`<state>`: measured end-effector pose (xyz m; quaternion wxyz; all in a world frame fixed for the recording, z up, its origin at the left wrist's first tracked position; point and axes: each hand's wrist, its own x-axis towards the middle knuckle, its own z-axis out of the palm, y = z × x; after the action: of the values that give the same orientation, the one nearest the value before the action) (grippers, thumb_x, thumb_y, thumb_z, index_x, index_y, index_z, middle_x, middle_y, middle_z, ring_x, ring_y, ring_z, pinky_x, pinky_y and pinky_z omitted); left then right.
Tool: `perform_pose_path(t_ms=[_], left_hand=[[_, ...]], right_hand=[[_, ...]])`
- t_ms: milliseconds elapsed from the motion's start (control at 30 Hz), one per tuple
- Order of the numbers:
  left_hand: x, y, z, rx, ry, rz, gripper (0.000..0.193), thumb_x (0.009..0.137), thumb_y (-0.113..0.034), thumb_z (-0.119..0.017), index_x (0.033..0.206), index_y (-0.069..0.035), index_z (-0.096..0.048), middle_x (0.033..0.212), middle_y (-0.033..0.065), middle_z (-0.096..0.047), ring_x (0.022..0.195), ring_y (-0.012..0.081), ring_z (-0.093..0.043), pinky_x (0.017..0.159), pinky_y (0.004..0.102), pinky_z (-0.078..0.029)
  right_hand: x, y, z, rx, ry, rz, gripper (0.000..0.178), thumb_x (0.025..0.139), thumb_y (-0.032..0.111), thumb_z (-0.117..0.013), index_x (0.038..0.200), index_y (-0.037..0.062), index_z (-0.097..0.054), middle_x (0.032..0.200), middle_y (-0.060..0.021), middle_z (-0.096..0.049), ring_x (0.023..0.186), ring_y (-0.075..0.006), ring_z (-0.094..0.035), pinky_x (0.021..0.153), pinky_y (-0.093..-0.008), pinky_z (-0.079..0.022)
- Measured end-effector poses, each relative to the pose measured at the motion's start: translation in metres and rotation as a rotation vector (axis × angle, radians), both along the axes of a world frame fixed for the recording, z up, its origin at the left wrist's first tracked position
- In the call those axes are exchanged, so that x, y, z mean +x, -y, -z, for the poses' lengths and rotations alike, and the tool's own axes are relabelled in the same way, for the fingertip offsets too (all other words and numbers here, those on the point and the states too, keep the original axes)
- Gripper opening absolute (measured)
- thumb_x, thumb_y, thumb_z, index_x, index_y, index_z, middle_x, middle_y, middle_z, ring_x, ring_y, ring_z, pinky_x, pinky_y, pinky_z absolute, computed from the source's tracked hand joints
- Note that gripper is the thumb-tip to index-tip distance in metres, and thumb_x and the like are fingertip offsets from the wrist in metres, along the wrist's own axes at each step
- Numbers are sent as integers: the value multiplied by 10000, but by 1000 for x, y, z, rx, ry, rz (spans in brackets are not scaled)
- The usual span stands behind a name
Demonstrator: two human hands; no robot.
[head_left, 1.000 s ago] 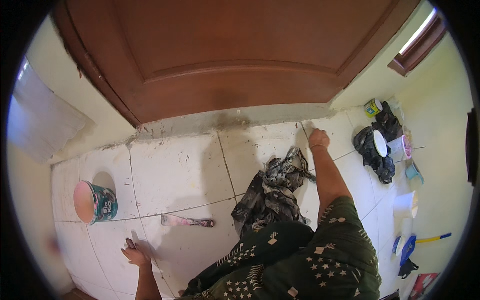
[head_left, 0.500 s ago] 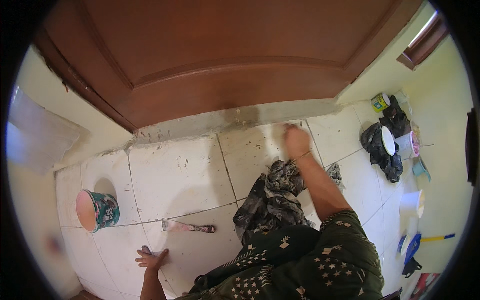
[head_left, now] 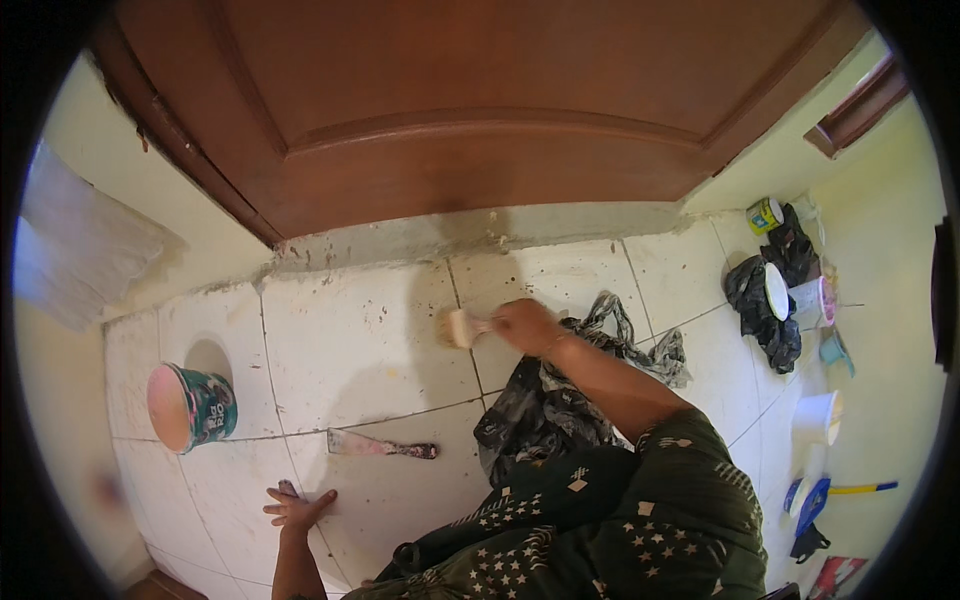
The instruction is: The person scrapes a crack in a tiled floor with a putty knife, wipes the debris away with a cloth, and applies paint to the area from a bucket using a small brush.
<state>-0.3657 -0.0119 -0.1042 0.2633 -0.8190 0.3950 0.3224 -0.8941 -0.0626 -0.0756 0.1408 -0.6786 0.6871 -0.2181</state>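
Note:
My right hand (head_left: 528,327) is closed round the handle of a paintbrush (head_left: 461,328), whose pale, wide head meets the white floor tiles near a grout line. Under my right forearm lies a crumpled black plastic bag (head_left: 545,420) smeared with grey. My left hand (head_left: 299,508) rests on the floor at the lower left with its fingers spread. A small dark piece (head_left: 287,487) shows at its fingers; I cannot make out what it is. Between the hands a putty knife (head_left: 382,444) with a stained blade and dark handle lies flat on the tiles.
A green bucket (head_left: 195,408), pink inside, lies tilted at the left. A brown door (head_left: 480,160) stands ahead above a grey sill (head_left: 400,236). Along the right wall are black bags (head_left: 765,330), a yellow-green can (head_left: 764,215), a white tub (head_left: 818,417) and a blue dustpan (head_left: 813,505).
My right hand has swept left and toward me, and the brush now shows clearly. My left hand stays on the floor. More of the black bag's far side is visible.

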Motion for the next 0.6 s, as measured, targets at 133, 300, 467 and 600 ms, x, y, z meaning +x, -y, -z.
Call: perform_pose_path(t_ms=[133, 300, 467, 600], left_hand=[[-6, 1, 15, -25, 4, 24, 1344, 491, -624, -747, 1398, -34, 50, 1449, 182, 159, 1271, 499, 205, 1011, 631, 3], [-7, 8, -10, 12, 35, -13, 1349, 485, -616, -755, 1398, -39, 54, 1449, 178, 163, 1277, 503, 184, 1011, 637, -17], [-23, 13, -10, 51, 74, 80, 1274, 529, -598, -739, 1410, -74, 17, 1461, 166, 106, 1312, 474, 65, 1029, 618, -141], [-13, 7, -16, 22, 82, 42, 1306, 496, -598, -755, 1409, -67, 15, 1463, 169, 92, 1312, 475, 67, 1031, 620, -126]], right_hand=[[-195, -77, 67, 177, -175, 210, 242, 843, 229, -539, 778, 27, -655, 776, -158, -641, 678, -286, -609, 663, -348, -493], [-248, -107, 0, 302, -561, 1033, 381, 791, 412, -544, 824, 53, -665, 813, -189, -640, 766, -354, -624, 688, -432, -487], [-108, -33, 24, 138, -799, 324, 182, 762, 188, -515, 738, 54, -636, 682, -132, -630, 598, -265, -634, 492, -366, -494], [73, 12, 18, 50, -605, -104, 166, 690, 111, -545, 745, -45, -552, 629, -192, -587, 573, -301, -614, 485, -386, -488]])
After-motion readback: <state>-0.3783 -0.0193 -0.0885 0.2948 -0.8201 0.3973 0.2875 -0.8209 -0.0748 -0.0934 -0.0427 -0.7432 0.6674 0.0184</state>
